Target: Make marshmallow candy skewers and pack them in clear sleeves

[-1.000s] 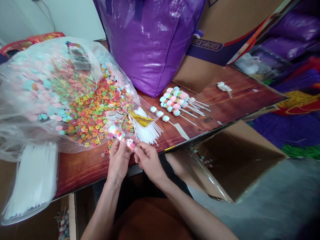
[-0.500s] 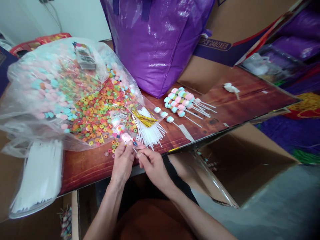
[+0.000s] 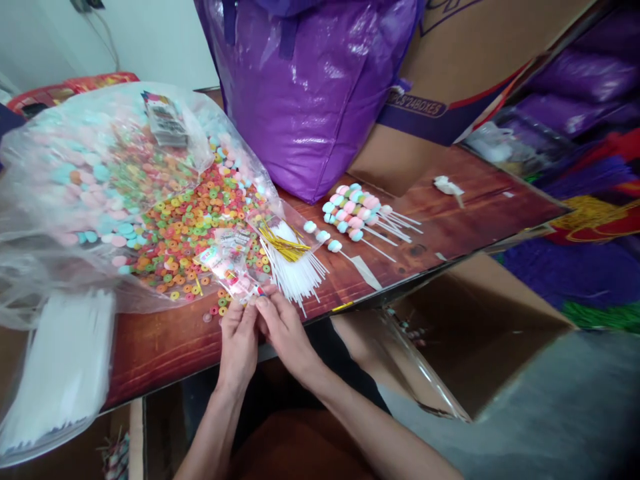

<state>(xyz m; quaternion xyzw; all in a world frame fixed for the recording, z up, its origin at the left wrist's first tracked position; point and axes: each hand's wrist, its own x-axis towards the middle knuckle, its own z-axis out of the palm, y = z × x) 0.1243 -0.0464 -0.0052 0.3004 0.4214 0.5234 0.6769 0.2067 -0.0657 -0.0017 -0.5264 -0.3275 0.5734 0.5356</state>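
Observation:
My left hand and my right hand meet at the near table edge, fingers pinched together on the lower end of a small clear packet with a candy skewer inside. The packet leans away from me over a big clear bag of coloured ring candies. Just right of my hands lies a bundle of white sticks with gold twist ties. Farther right, several finished marshmallow skewers lie on the wooden table.
A large purple bag stands at the back, a cardboard box behind it. An open brown box sits below the table's right edge. A pack of white sticks lies at the near left. A white scrap rests far right.
Both hands have drawn closer together on the packet's lower end, and the packet has tilted leftward over the ring candies. The camera shifted slightly.

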